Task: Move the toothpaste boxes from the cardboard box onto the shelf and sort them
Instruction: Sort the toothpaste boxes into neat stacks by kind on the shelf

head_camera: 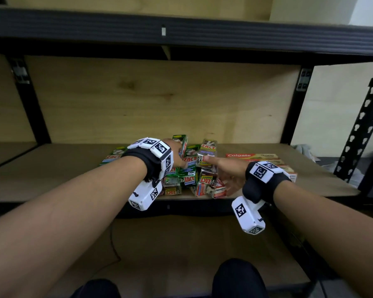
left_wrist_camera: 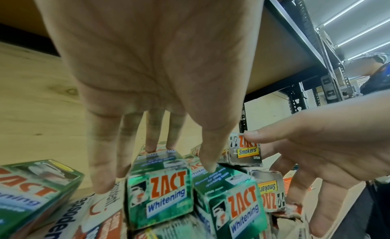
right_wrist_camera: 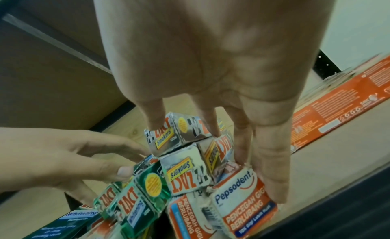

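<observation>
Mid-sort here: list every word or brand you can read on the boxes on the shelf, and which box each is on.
"ZACT Whitening": green boxes
"ZACT Smokers'", "LION": silver box on top of the pile
"Pepsodent", "PENCEGAH GIGI BERLUBANG": white and red box
"Colgate": red flat box to the right
Small print on the orange panel: too small to read.

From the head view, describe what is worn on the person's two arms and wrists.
Both forearms are bare, with no sleeves. The left hand and right hand are ungloved. Each wrist carries a black fabric cuff ringed with white blocks printed with black square-pattern markers: the left wristband and right wristband. A white boxy camera unit with the same markers hangs under each wrist.
</observation>
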Available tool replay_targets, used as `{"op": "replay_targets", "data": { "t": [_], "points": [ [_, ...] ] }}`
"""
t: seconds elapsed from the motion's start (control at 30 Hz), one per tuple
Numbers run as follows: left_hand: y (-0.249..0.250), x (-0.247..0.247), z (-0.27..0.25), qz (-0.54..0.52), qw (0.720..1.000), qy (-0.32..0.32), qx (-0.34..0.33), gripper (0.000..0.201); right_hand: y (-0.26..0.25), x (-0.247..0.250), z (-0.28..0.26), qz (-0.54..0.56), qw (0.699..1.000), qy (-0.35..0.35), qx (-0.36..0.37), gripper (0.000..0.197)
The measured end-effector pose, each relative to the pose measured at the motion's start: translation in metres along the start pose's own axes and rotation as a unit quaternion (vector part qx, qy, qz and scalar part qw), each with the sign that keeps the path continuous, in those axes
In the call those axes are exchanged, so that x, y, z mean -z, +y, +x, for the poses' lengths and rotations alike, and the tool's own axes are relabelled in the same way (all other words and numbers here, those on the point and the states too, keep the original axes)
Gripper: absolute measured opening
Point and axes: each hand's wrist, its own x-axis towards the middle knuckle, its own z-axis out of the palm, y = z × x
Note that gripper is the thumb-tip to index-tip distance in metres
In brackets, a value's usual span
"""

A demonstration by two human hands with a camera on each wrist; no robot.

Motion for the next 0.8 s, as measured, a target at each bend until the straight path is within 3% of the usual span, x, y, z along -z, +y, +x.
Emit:
{"op": "replay_targets", "data": {
  "t": [0.07, 0.2, 0.27, 0.37, 0.53, 0.8],
  "points": [
    [-0.003, 0.0, -0.003, -0.008, 1.0, 0.004, -0.005, 0.061, -0.003, 0.001, -0.001, -0.003, 1.0, -0.001, -0.002, 0.079],
    [-0.008, 0.0, -0.009, -0.003, 1.0, 0.012, -0.018, 0.06, -0.01, 0.005, -0.004, -0.02, 1.0, 0.01, -0.003, 0.056],
    [-0.013, 0.001, -0.012, -0.008, 1.0, 0.008, -0.015, 0.052, -0.019, 0.007, -0.005, -0.05, 0.997, 0.055, 0.012, 0.059],
    [-0.025, 0.004, -0.018, -0.017, 1.0, 0.015, -0.008, 0.033, -0.033, 0.007, -0.004, -0.13, 0.978, 0.138, 0.091, 0.076],
    [-0.056, 0.004, -0.03, -0.018, 0.999, 0.033, 0.023, 0.045, -0.068, -0.005, -0.009, -0.184, 0.954, 0.179, 0.157, 0.063],
    [-0.124, -0.007, -0.053, -0.024, 0.995, 0.025, 0.095, 0.052, -0.115, -0.048, 0.001, -0.226, 0.941, 0.149, 0.204, 0.047]
  ]
}}
